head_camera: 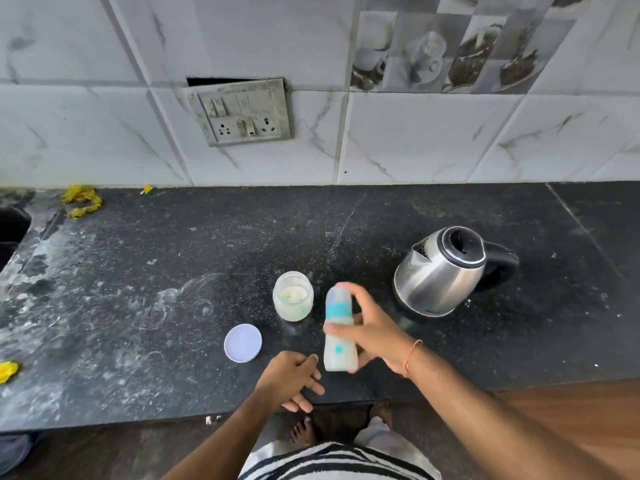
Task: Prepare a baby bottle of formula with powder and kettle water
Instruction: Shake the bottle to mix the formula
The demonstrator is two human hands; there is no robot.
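Black speckled stone counter (173, 306), heavily dusted with white powder and ring marks on its left half. Behind it a white marble-look tiled wall (415, 133) with a grimy switch-and-socket plate (242, 112) hanging slightly askew and a decorative teacup tile (446, 43) upper right. Sink edge (10, 230) at far left; yellow scraps (81, 200) near the back wall. Right hand (372, 329) wraps the baby bottle (339, 332), thumb across its front, index on the capped top (milky liquid inside, teal ring, bottle blurred). Bottle sits just above the counter's front edge, between the open powder jar (293, 296) and the steel kettle (446, 270). Jar lid (243, 342) lies flat to the jar's front left. Left hand (292, 379) rests on the counter, fingers loosely curled, holding nothing. Wooden floor (571, 427) lower right.
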